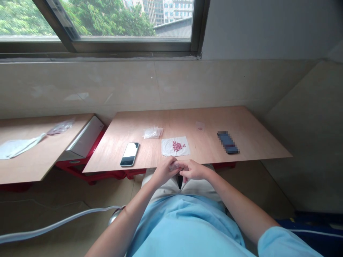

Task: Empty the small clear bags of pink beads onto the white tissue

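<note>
My left hand (165,170) and my right hand (193,169) meet over my lap, just in front of the table's near edge. Their fingers are closed around what looks like a small clear plastic bag (174,166), mostly hidden by the fingers. Just beyond them, a white cloth or sheet (166,147) lies flat on the table, bearing a cluster of small red beads or pellets (177,146). Behind it to the left is a stack of clear plastic bags (153,132). Farther back to the right, a small clear bag (200,125) has several red pieces inside.
A phone (130,154) lies on the wooden table (107,150) at left; a pixelated dark object (227,142) lies at right. Another table (32,157) on the left holds white cloth (18,146) and plastic packaging (60,126). A pale hose (61,219) crosses low at left.
</note>
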`<state>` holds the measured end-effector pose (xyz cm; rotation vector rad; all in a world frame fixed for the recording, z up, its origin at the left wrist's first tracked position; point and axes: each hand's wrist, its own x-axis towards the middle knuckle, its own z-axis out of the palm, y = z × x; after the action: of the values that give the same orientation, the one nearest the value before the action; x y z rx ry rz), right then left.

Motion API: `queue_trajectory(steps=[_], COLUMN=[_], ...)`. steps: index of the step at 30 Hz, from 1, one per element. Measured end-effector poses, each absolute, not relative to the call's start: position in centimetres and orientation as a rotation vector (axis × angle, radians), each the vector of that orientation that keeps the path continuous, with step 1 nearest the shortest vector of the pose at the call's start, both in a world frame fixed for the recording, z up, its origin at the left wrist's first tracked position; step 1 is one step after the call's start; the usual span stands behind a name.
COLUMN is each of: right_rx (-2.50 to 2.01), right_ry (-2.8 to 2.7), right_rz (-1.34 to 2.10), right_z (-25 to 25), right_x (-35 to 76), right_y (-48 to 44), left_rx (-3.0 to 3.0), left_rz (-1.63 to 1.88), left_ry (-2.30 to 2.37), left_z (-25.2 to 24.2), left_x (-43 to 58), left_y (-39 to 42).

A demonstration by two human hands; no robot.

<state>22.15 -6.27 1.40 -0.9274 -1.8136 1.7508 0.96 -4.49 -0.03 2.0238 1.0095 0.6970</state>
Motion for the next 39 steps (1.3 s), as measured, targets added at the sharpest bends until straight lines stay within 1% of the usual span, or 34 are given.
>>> queue_trajectory(steps=[4,8,11,15,17,22,24,28,32,39], right_rx=[-0.899,-0.918,-0.926,-0.943,-1.007,-1.325,-1.383,-1.371,-1.265,-1.300], right_ry=[-1.636,-1.634,-1.660,-1.652,-1.601,-1.592,-1.610,-1.700,-1.947,-2.169], right_rz=[1.957,1.963,1.897,1.726,1.588,0.939,0.807,0.684,0.515,0.479], right_z=[1.5,1.0,0.4,-0.1,-0.6,-3.0,-3.9,-4.6,-5.4,-7.6], right_x=[22.0,22.1,22.0,22.1,22.8,25.5,26.0,24.9,22.8,22.2], right_y=[-6.5,-6.5,-6.3,-5.5,-4.6,-0.2,1.8,4.7,6.2,7.0], left_rx=[2.031,2.077,2.082,2.054,2.009,1.848,1.869,2.136,2.442,2.658], left_rz=[0.654,0.578,0.551,0.571,0.607,0.725,0.729,0.591,0.381,0.178], left_ry=[1.046,0.999,0.928,1.027,1.128,1.253,1.289,1.336,1.279,1.059], left_z=[0.4,0.9,0.9,0.2,-0.2,-0.8,-0.8,-0.7,-0.6,-1.2], left_x=[0.8,0.5,0.3,-0.3,-0.8,-2.1,-2.5,-2.7,-2.5,-2.0], left_y=[-4.6,-4.3,-4.0,-3.4,-2.9,-0.2,1.6,6.0,9.8,12.8])
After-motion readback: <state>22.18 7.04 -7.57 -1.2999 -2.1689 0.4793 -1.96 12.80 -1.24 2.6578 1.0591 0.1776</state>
